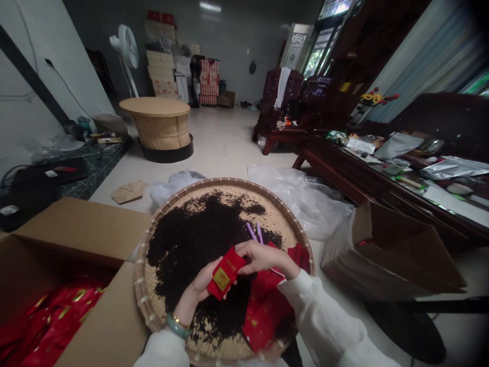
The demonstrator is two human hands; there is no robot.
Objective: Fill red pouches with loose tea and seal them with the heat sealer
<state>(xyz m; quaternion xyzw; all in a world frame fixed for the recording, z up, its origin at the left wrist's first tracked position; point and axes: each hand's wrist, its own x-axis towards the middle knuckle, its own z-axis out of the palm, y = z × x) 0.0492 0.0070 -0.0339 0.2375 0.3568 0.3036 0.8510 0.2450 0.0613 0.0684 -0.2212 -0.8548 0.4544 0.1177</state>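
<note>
Over a round woven bamboo tray point(225, 351), my left hand point(204, 283) is closed around a small red packet point(225, 272) with a gold square label. My right hand point(255, 256) pinches the upper right edge of the same packet. A wide heap of dark dried leaves, which looks like loose tea point(187, 234), covers much of the tray. More red packets point(263, 306) lie in the tray below my right forearm. Two purple sticks, perhaps handles point(251, 231), poke up just beyond my right hand; their lower ends are hidden.
An open cardboard box point(103, 311) at the left holds many red packets point(57, 316). Another open carton point(397, 250) stands at the right, near a cluttered dark wooden table point(344, 173). Clear plastic sheeting point(294, 193) lies behind the tray. Farther off are a round table point(160, 122) and a fan point(128, 46).
</note>
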